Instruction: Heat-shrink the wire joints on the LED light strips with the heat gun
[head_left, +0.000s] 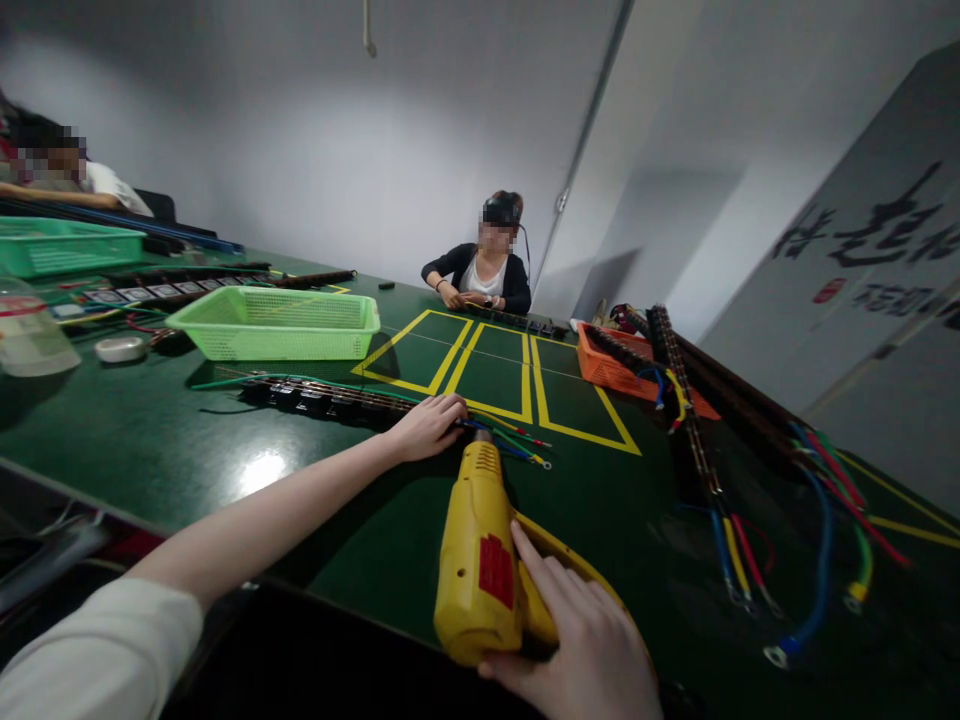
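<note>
My right hand is wrapped round the handle of a yellow heat gun with a red label on its side. Its metal nozzle points away from me, at a bundle of coloured wires with ring terminals on some ends. My left hand is closed on that bundle just left of the nozzle; the fingertips are partly hidden. From under the left hand a long dark strip assembly with copper-coloured lines runs left across the green table.
A light green basket stands beyond the strip. At right, an orange basket bears more strips with wires. Yellow tape marks rectangles. A bottle stands left. One person works opposite, another far left.
</note>
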